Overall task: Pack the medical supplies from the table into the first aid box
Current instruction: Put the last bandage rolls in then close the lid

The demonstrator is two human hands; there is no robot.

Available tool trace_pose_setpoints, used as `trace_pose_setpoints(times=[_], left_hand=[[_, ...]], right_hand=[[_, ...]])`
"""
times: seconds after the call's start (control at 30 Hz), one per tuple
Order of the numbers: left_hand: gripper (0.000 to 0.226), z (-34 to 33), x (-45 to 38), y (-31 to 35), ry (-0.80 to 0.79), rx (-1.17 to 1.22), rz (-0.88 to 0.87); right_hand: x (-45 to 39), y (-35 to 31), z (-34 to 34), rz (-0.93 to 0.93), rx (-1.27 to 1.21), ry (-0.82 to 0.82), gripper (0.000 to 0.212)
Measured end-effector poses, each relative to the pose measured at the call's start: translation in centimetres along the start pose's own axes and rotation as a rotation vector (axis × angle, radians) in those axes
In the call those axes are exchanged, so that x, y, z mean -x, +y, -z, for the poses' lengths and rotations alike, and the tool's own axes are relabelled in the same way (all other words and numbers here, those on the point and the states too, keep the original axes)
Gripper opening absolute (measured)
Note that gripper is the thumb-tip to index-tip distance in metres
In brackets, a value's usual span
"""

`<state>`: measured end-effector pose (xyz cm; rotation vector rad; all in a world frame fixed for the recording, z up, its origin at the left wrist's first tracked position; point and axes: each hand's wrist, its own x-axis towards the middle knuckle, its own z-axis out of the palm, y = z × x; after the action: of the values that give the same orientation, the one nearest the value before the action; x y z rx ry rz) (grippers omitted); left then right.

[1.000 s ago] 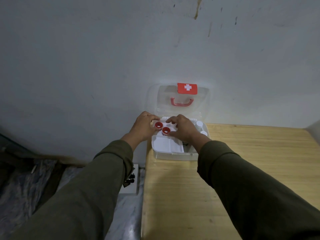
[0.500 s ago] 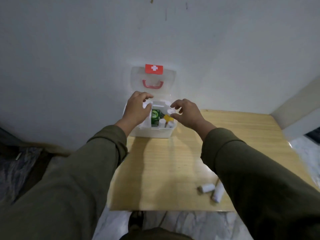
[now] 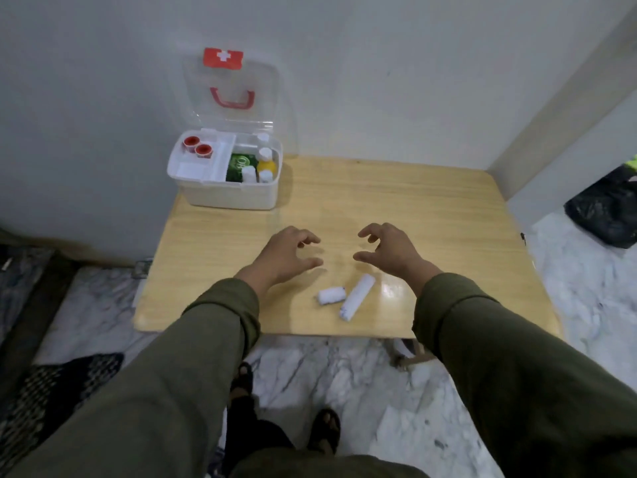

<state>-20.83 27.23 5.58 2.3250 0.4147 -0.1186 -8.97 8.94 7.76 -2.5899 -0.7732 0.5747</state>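
The white first aid box (image 3: 227, 198) stands open at the table's far left corner, its clear lid (image 3: 231, 94) leaning on the wall. Inside, two red-capped rolls (image 3: 197, 146) lie in the white tray; a green pack (image 3: 239, 166) and small bottles (image 3: 265, 165) fill the right side. Two white bandage rolls lie near the front edge: a short one (image 3: 331, 295) and a longer one (image 3: 357, 301). My left hand (image 3: 287, 255) and my right hand (image 3: 389, 251) hover empty above the table, fingers curled apart, just beyond the rolls.
The wooden table (image 3: 431, 219) stands against a grey wall, with a marble floor around it. A black bag (image 3: 606, 212) lies on the floor at the right. A dark patterned mat (image 3: 51, 391) sits at the lower left. My sandalled feet (image 3: 324, 432) show below the table edge.
Both hands have pulled back from the box toward the front of the table and now hover over the bandage rolls. The view has tilted down and back.
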Motion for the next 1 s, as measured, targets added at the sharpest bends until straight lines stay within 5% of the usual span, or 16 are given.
trace_pose_setpoints(times=[0.37, 0.63, 1.0], left_hand=[[0.042, -4.7, 1.6, 0.4, -0.132, 0.011, 0.022], [0.036, -4.9, 1.8, -0.3, -0.238, 0.01, 0.011], [0.031, 0.3, 1.8, -2.5, -0.039, 0.066, 0.065]], right_hand=[[2.1, 2.6, -4.0, -0.166, -0.075, -0.151, 0.071], [1.7, 2.0, -4.6, -0.14, -0.196, -0.188, 0.056], [-0.9, -2.3, -2.7, -0.021, -0.246, -0.16, 0.041]])
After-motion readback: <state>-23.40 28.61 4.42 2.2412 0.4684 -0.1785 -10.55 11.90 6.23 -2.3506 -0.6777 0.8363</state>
